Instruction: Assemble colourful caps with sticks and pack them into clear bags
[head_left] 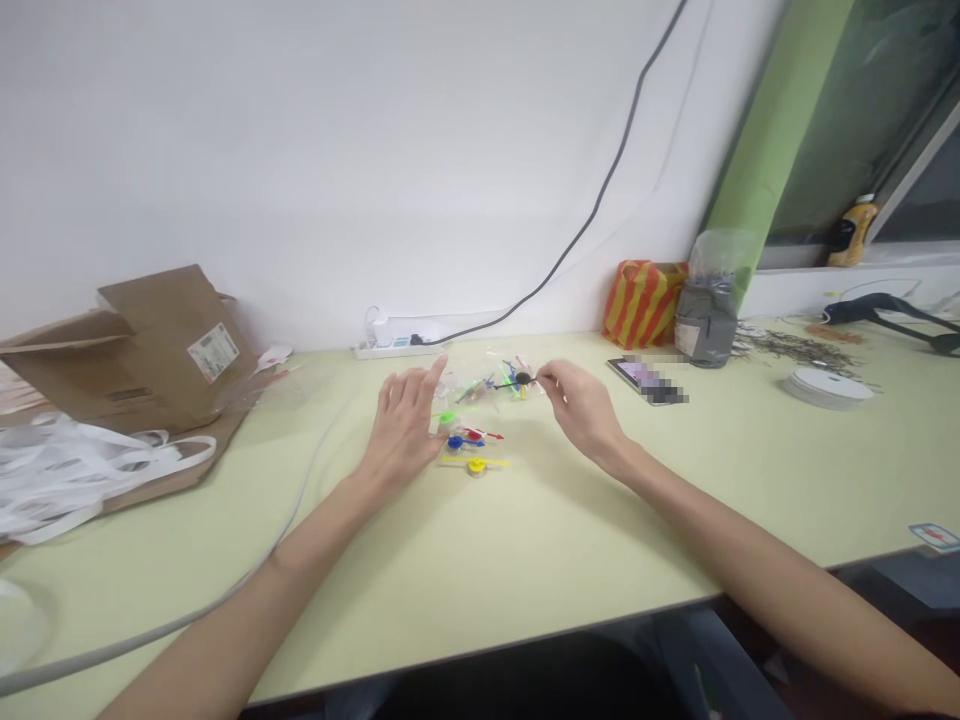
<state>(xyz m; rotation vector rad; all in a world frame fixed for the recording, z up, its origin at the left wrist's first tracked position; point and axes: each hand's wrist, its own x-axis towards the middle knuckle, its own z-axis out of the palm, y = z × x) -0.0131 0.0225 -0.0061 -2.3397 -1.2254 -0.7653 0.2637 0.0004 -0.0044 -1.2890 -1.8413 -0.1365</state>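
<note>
My right hand (577, 405) pinches one end of a black spinner arrow (523, 379), a thin pointer with a round hub, held above the table. My left hand (405, 425) rests beside the small spinners with its fingers spread and raised. Close to its thumb sit a green spinner arrow (447, 417) and a blue spinner arrow (456, 442). A red spinner arrow (475, 434) points right, and a yellow spinner arrow (477, 466) lies nearest me. Behind them is a loose pile of coloured spinner parts (480, 388), partly hidden by the black one.
On the left, a cardboard box (165, 350) stands behind a heap of white ribbon (97, 470). A grey cable (300, 490) crosses under my left arm. Rightward are a phone (646, 381), a striped bag (640, 303) and a white spool (829, 388). A power strip (397, 347) lies against the wall.
</note>
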